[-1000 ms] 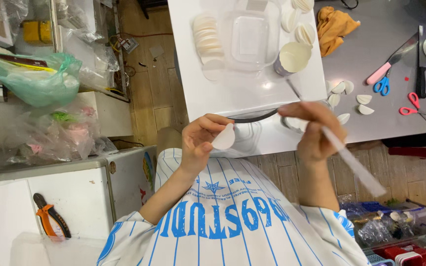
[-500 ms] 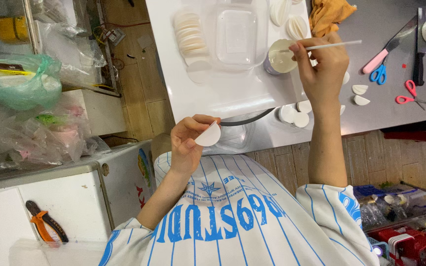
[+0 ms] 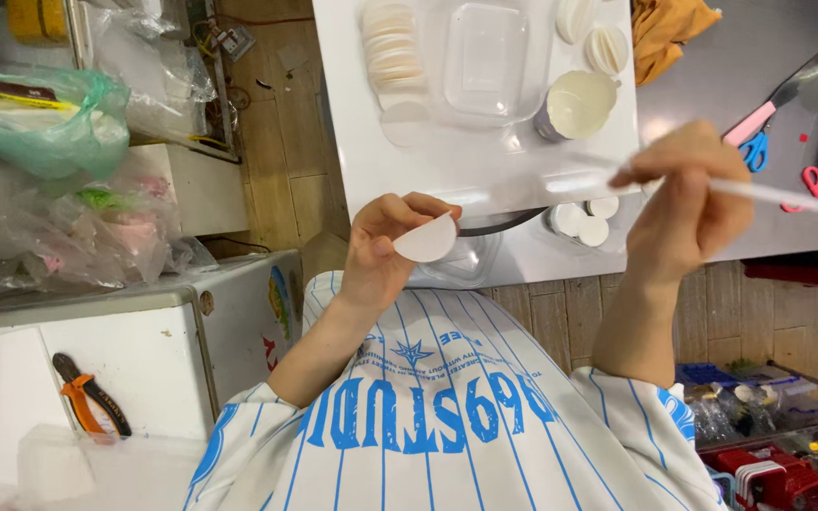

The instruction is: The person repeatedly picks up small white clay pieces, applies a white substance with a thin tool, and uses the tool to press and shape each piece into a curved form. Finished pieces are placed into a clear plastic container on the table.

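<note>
Left hand (image 3: 382, 254) pinches a folded white disc (image 3: 425, 239); right hand (image 3: 688, 203) grips a thin stick (image 3: 788, 197). Flat discs (image 3: 392, 52) lie stacked beyond them, unfolded.

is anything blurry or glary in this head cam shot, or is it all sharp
Head view: the right hand and its thin white stick are smeared by motion blur; the left hand and its folded white disc are fairly sharp; soft glare lies on the white board and the clear plastic tub; the lighting is bright and even, without hard shadows.
</note>
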